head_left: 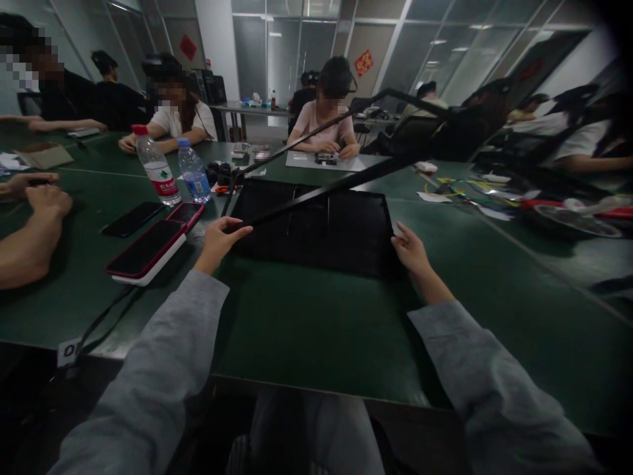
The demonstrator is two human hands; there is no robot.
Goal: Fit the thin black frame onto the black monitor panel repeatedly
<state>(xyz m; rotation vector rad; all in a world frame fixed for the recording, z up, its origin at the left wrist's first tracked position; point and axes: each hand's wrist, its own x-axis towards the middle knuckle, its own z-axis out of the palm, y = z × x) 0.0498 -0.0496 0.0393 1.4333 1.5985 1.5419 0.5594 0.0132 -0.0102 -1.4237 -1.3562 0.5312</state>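
A flat black rectangular case (356,231) lies on the green table in front of me, with two thin pale lines across its middle. From its left side a long black strip (316,192) slants up to the right, and a thinner black one (306,138) arches behind it. Whether these are straps or a stiff frame I cannot tell. My left hand (217,243) is closed at the case's left side, thumb and forefinger pinching the near end of the strip. My right hand (411,252) grips the case's right edge, its fingertips partly hidden.
To the left stand a red-capped bottle (159,168) and a blue-capped bottle (194,173), near phones (148,249) and a dark phone (131,219). Another person's hands (44,198) rest at far left. Cables (455,188) lie to the right. A person (326,125) works opposite.
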